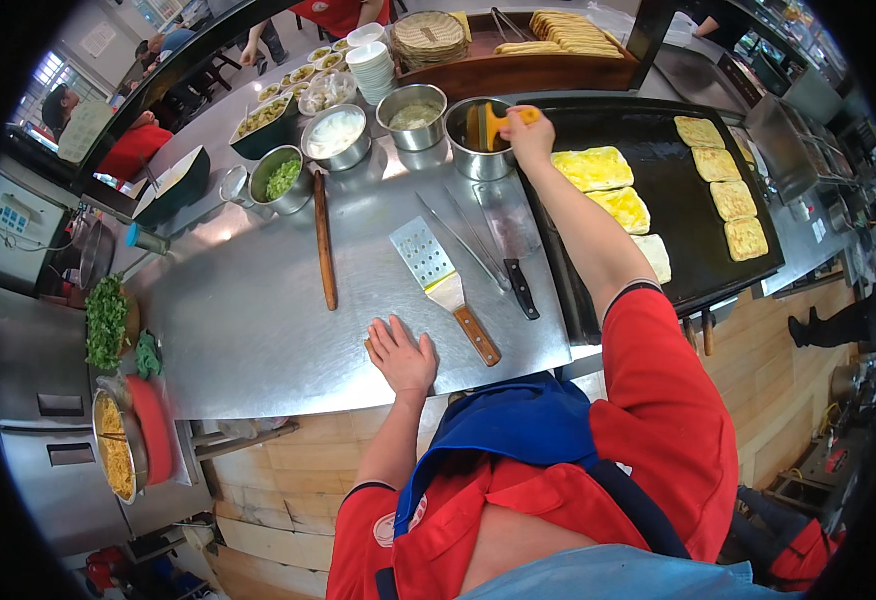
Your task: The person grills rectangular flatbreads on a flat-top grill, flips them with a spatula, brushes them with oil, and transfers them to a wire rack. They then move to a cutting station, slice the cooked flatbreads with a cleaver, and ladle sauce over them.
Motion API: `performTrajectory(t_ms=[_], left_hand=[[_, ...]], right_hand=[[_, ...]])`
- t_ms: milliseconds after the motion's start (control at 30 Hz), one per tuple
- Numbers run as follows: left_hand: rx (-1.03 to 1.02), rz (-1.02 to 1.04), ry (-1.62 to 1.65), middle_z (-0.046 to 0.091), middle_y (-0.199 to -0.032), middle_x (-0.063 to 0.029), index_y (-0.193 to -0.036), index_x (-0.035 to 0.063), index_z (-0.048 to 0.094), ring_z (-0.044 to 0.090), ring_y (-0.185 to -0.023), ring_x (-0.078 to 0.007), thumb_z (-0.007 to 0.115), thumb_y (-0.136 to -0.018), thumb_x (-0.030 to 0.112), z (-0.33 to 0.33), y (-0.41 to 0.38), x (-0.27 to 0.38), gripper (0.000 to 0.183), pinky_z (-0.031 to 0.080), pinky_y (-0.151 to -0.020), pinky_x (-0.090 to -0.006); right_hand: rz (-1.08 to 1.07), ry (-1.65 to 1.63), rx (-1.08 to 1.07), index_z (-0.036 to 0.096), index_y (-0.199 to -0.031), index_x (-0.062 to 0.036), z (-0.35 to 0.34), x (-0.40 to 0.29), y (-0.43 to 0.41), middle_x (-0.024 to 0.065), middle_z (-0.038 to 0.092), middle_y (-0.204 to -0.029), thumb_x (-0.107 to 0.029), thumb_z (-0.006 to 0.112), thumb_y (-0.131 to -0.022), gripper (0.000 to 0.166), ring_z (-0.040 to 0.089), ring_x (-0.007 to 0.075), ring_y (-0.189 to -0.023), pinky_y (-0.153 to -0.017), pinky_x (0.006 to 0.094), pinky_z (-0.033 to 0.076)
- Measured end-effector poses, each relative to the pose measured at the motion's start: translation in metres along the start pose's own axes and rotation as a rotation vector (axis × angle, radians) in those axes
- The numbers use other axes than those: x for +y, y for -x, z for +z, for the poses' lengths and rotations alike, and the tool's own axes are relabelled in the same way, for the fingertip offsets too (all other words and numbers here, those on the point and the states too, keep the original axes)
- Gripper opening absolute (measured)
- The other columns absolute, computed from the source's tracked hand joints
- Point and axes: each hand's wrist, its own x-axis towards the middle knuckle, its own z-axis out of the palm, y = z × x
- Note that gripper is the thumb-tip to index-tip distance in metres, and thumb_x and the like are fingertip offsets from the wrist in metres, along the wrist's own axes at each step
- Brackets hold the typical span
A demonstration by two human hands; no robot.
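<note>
My right hand (530, 138) grips the yellow handle of a basting brush (492, 126), its bristles down inside a stainless steel pot (480, 163) beside the griddle (678, 172). What the pot holds is dark and hard to make out. Flat on the steel worktop (258, 300) rests my left hand (402, 355), fingers apart. To its right lies a perforated spatula (441, 281) with a wooden handle. Beyond that are metal tongs (468, 240) and a cleaver (511, 240). On the griddle's near side, two flatbreads (594, 168) carry yellow egg, and a paler one (654, 256) is partly hidden by my arm.
Browned flatbreads (733, 199) line the griddle's right side. A wooden rolling pin (324, 240) lies near pots of chopped scallions (282, 178), white paste (335, 135) and pale liquid (415, 116). Behind stand stacked bowls (371, 71) and a wooden tray (513, 69) of fried dough sticks (573, 34).
</note>
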Motion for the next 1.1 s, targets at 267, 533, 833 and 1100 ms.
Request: performTrajectory(t_ms=[267,533,833,1100], left_hand=[[0.017,0.039,-0.003,0.024,-0.135,-0.0259,-0.129,-0.0009,0.031,0.016,-0.128,-0.0383,0.048,-0.080,0.035,0.001,-0.002,0.000,0.063,0.011,-0.104,-0.0483],[-0.017,0.044,-0.064,0.021,-0.137,-0.0263,-0.131,-0.0012,0.028,0.015,-0.129,-0.0377,0.046,-0.082,0.035,0.004,0.001,0.000,0.064,0.009,-0.105,-0.0483],[-0.042,0.036,-0.082,0.020,-0.137,-0.0249,-0.132,0.0000,0.027,0.013,-0.129,-0.0369,0.045,-0.083,0.034,0.003,0.000,0.001,0.063,0.008,-0.105,-0.0476],[0.012,0.064,-0.084,0.023,-0.136,-0.0239,-0.131,0.0015,0.029,0.016,-0.128,-0.0364,0.044,-0.083,0.037,0.010,0.002,-0.003,0.061,0.010,-0.104,-0.0476]], right_hand=[[0.360,-0.489,0.357,0.052,-0.097,0.0034,-0.036,-0.015,0.002,0.0153,0.058,-0.084,-0.005,0.051,-0.086,0.014,0.062,0.0228,-0.065,-0.059,0.0290,0.056],[0.323,-0.449,0.342,0.052,-0.100,0.0056,-0.213,-0.067,0.043,0.0200,0.059,-0.091,-0.007,0.049,-0.085,0.020,0.063,0.0276,-0.073,-0.071,0.0328,0.054],[0.268,0.098,-0.123,0.059,-0.092,-0.0015,-0.295,-0.098,0.108,0.0087,0.062,-0.080,-0.014,0.056,-0.082,0.016,0.062,0.0118,-0.065,-0.061,0.0223,0.052],[0.249,0.402,-0.101,0.059,-0.091,0.0005,-0.320,-0.100,0.082,0.0084,0.061,-0.076,-0.014,0.056,-0.081,0.018,0.061,0.0117,-0.058,-0.054,0.0219,0.051]])
